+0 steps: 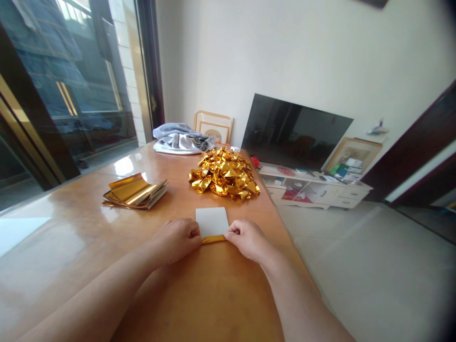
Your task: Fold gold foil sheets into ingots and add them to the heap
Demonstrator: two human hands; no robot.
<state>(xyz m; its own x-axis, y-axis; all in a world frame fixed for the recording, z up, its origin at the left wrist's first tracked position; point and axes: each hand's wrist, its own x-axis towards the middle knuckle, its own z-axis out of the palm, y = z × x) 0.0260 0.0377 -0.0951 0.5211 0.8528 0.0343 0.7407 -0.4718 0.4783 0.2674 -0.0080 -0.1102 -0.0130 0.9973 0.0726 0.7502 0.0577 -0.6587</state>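
Observation:
A sheet of gold foil paper (212, 221) lies on the wooden table, white side up, with its near edge turned over into a narrow gold strip. My left hand (181, 237) pinches the left end of that folded edge. At the right end, the fingers of my right hand (246, 239) are closed on the same fold. Beyond the sheet rises a heap of folded gold foil pieces (225, 175). To the left sits a stack of flat gold foil sheets (135, 191), the top ones curling up.
Folded clothes (181, 138) lie at the table's far end, near leaning picture frames (213, 127). A pale sheet (21, 232) rests at the left edge. Past the table's right edge stand a white cabinet (320, 192) and a television (295, 133).

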